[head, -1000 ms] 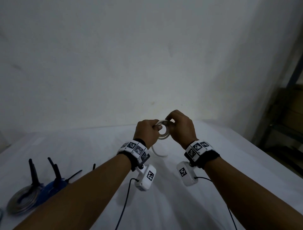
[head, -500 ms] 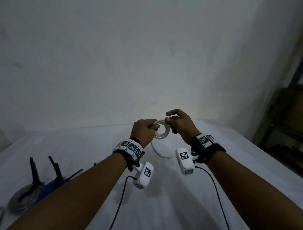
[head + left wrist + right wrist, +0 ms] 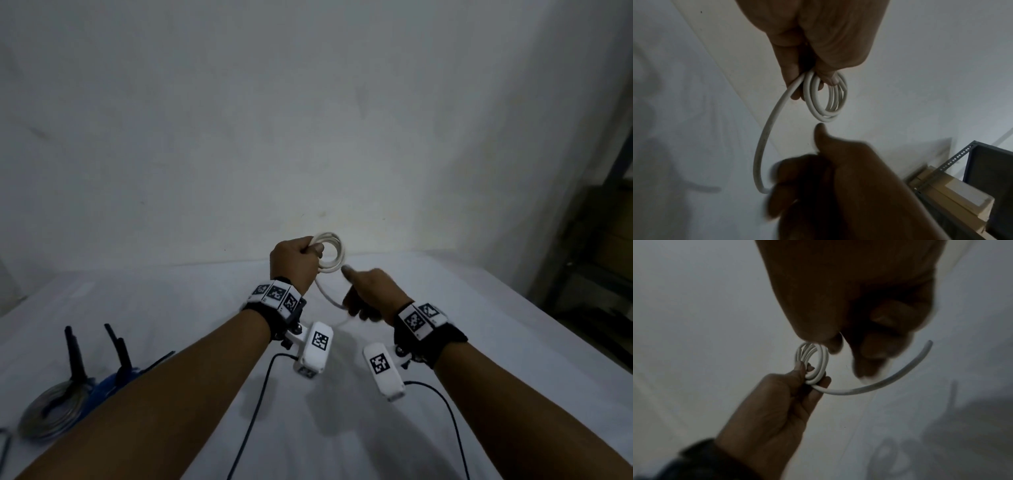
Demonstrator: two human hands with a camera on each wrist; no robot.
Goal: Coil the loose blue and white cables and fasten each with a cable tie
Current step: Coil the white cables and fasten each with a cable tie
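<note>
Above the far middle of the table, my left hand [image 3: 296, 262] grips a small coil of white cable [image 3: 340, 255] made of several loops. Seen from the left wrist, its thumb and fingers pinch the coil [image 3: 810, 99] at the top. A loose tail [image 3: 325, 294] curves down from the coil to my right hand [image 3: 371, 296], which is just below and right of it. The right fingers curl round the tail [image 3: 764, 134] near its end, thumb sticking up. The free tip [image 3: 929, 342] pokes out past the fingers. A blue coil [image 3: 106, 383] lies at the near left.
A grey coil [image 3: 51, 411] lies beside the blue one, and black cable ties [image 3: 73, 353] stand up from both. White cloth covers the table [image 3: 479, 342]. A metal shelf [image 3: 599, 274] stands off the table's right side, a plain wall behind. Black camera leads hang from both wrists.
My right hand left the coil's rim and dropped down and toward me onto the loose tail. The left hand raised the coil slightly.
</note>
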